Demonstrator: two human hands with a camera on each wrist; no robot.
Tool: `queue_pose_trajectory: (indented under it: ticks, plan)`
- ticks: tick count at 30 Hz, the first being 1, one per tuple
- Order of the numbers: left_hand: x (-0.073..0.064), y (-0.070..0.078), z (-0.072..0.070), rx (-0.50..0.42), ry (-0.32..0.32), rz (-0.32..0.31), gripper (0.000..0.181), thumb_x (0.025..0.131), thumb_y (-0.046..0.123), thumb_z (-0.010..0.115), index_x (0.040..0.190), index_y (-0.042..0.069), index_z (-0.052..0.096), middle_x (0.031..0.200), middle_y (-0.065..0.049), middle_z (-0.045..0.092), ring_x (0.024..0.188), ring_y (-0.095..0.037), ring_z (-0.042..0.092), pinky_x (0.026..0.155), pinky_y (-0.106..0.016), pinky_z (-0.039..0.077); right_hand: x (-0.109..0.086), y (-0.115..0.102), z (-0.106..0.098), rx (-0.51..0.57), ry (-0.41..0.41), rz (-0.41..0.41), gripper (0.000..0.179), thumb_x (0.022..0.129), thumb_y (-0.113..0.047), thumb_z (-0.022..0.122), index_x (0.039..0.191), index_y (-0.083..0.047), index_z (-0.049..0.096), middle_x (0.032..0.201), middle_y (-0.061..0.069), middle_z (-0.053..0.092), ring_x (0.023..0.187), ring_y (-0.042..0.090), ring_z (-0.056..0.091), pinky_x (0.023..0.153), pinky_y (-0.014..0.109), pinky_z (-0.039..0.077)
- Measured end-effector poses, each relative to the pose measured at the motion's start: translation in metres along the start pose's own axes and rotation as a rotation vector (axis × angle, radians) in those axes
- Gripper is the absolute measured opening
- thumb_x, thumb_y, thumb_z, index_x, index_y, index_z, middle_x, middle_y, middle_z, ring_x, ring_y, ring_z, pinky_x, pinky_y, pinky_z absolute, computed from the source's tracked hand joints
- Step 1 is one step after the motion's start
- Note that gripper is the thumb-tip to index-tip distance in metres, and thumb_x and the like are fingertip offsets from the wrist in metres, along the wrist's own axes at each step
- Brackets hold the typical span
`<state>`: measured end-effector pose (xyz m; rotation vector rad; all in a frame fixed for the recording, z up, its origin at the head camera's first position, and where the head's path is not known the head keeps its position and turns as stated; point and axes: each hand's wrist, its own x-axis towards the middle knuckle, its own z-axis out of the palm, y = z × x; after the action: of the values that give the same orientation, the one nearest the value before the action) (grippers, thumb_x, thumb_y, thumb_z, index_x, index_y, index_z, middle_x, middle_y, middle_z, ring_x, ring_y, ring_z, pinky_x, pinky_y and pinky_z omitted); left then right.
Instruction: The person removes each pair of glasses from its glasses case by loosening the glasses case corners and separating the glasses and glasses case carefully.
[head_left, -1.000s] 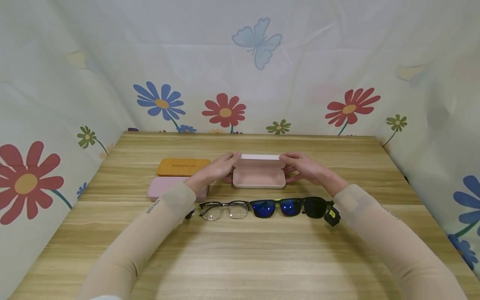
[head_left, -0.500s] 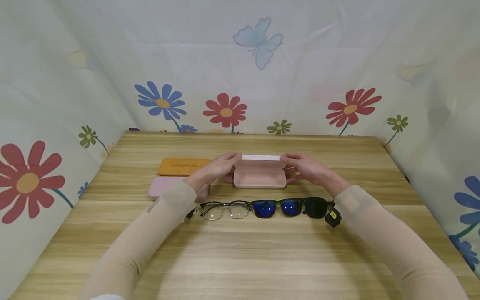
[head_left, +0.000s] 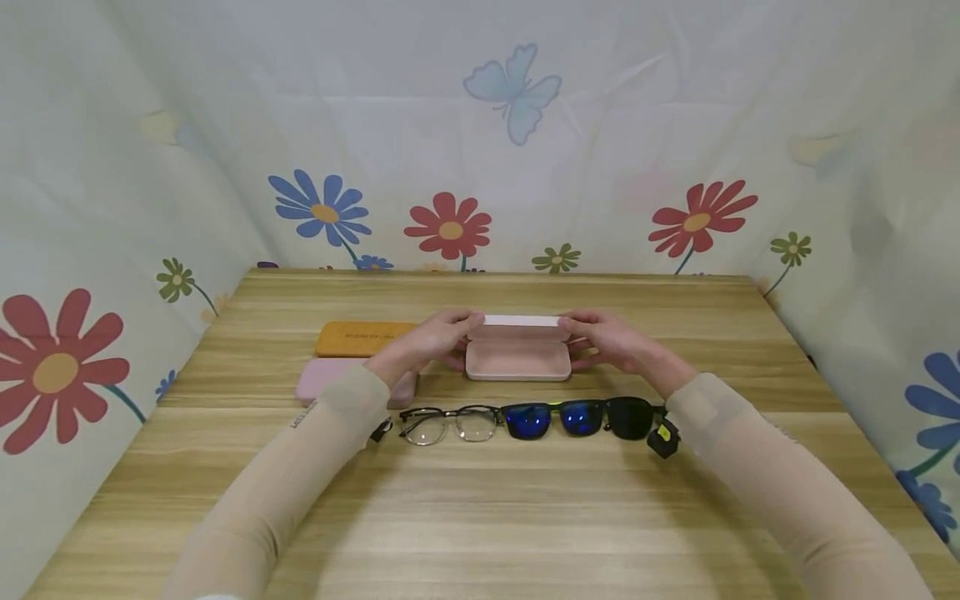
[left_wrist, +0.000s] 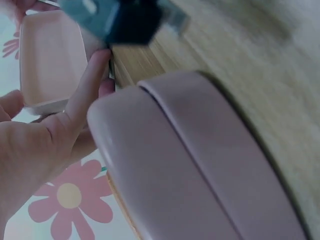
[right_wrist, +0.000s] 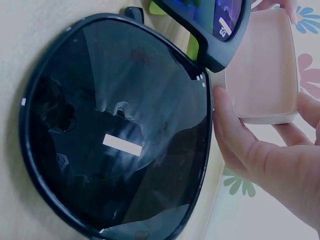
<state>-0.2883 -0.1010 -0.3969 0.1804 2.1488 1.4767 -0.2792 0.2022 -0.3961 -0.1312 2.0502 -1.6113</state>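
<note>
A white glasses case (head_left: 517,363) with a pale pink lining stands open on the table, its lid raised at the back. At its left end, my left hand (head_left: 438,337) holds it, thumb at the lid's corner and fingers low along the side. My right hand (head_left: 611,340) holds the opposite end in the same way. Both wrist views show fingers touching the sides of the case; its inside is bare. In front of it lie clear glasses (head_left: 425,427), blue-lensed sunglasses (head_left: 528,422) and black sunglasses (head_left: 630,418), the last partly hidden by the right wrist.
To the left, an orange case (head_left: 356,339) lies behind a closed pink case (head_left: 318,380), which my left forearm partly covers. A flowered cloth (head_left: 517,167) hangs behind and beside the wooden table (head_left: 487,533).
The head view has tipped up a little, so everything sits slightly lower in it. Both hands keep their hold on the open case, which has not visibly moved.
</note>
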Motion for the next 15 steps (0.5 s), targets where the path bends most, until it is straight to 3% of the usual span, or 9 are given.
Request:
queue_pose_trajectory:
  ticks: [15]
  plan:
    - [-0.0003,-0.0015,-0.0032,0.035,-0.054,0.029,0.051,0.111,0.036,0.046,0.152,0.005,0.043,0.148,-0.019,0.046,0.13,-0.038,0.051,0.089,-0.045,0.057,-0.0016,0.0001,-0.0011,0.009,-0.029,-0.017,0.051,0.112,-0.022,0.046,0.153,0.007,0.038,0.147,0.032,0.044,0.133,0.047,0.047,0.1,0.056,0.048]
